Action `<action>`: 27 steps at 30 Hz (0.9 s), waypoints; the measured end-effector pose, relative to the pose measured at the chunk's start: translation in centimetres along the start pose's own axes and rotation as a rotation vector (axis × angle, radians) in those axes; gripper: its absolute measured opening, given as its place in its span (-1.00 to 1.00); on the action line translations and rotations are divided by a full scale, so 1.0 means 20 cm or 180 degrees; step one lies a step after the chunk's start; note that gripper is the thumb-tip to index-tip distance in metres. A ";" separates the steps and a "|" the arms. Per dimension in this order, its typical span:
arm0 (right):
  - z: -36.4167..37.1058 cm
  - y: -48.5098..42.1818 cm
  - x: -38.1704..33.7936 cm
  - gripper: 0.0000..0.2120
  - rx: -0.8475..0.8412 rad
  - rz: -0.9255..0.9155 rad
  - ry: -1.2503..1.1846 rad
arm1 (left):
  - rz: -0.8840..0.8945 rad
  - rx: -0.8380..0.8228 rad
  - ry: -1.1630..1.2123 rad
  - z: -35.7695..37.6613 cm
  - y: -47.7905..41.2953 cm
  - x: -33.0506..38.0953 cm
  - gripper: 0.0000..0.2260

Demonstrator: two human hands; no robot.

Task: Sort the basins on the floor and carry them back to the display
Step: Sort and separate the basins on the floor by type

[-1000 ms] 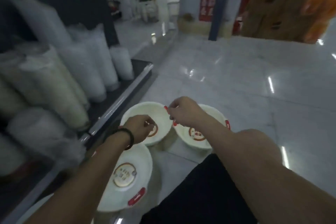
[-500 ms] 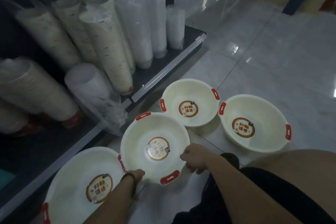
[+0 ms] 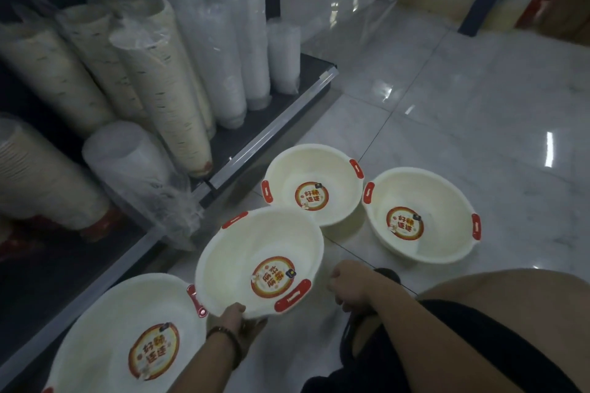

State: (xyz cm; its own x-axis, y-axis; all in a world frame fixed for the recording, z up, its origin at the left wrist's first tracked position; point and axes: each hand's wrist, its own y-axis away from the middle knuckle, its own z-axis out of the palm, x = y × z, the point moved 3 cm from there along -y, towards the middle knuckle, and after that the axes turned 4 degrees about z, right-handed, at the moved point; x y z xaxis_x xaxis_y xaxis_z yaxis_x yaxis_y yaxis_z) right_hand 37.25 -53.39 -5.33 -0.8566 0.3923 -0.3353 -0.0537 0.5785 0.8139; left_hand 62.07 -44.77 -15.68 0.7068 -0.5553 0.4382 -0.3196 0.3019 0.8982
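Observation:
Four cream basins with red handles and round red labels are on the tiled floor. The largest basin [image 3: 95, 348] lies at the lower left. My left hand [image 3: 238, 317] grips the near rim of the middle basin [image 3: 255, 246], which is tilted and overlaps the largest basin's rim. My right hand [image 3: 348, 285] is a closed fist just right of that basin, not touching it, with nothing seen in it. A smaller basin [image 3: 314, 169] sits beyond, and another basin [image 3: 443, 198] sits to its right.
A low dark shelf [image 3: 274, 134] on the left holds sleeves of paper cups [image 3: 159, 80] and clear plastic cups [image 3: 230, 51], some leaning out. My bent knee [image 3: 498, 313] fills the lower right. Glossy floor [image 3: 479, 105] stretches away to boxes and a blue post [image 3: 479, 3].
The view tipped down from the aisle to the basins. My hands came back from the far basins to the middle one. My right hand has since let go of its rim.

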 end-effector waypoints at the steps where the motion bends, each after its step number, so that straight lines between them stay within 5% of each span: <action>1: -0.01 0.02 0.00 -0.69 0.0098 -0.0013 -0.0046 | -0.0012 -0.0054 0.0026 0.03 0.07 -0.02 -0.67; 4: -0.04 0.06 0.03 -0.46 0.0262 -0.0019 -0.0833 | 0.0127 -0.0404 0.0236 0.12 0.33 -0.08 -0.79; 9: -0.09 0.20 0.08 -0.43 0.0646 -0.0131 -0.2105 | 0.0248 -0.0989 0.0335 0.29 0.49 -0.15 -0.73; 14: -0.19 0.35 0.15 -0.25 0.1679 0.0131 -0.3563 | 0.0288 -0.1889 -0.0086 0.58 0.69 -0.16 -0.67; 21: -0.75 0.61 0.49 -0.60 0.3052 0.0086 -0.3659 | 0.1011 -0.2196 -0.1287 0.90 0.95 0.08 -0.61; 24: -0.99 0.68 0.70 -0.56 0.3346 0.0169 -0.3653 | 0.1507 -0.2300 -0.1308 1.13 1.07 0.26 -0.57; 27: -1.21 0.75 0.84 -0.78 0.3508 0.0024 -0.3733 | 0.1994 -0.2385 -0.1690 1.42 1.19 0.39 -0.58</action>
State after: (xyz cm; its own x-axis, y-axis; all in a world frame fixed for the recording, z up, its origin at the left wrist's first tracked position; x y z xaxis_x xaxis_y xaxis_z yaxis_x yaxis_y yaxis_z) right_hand 9.67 -55.37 12.66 0.0191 0.4021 -0.9154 0.7697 0.5784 0.2701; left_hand 42.12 -63.90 10.21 0.1365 -0.3478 0.9276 0.0632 0.9375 0.3422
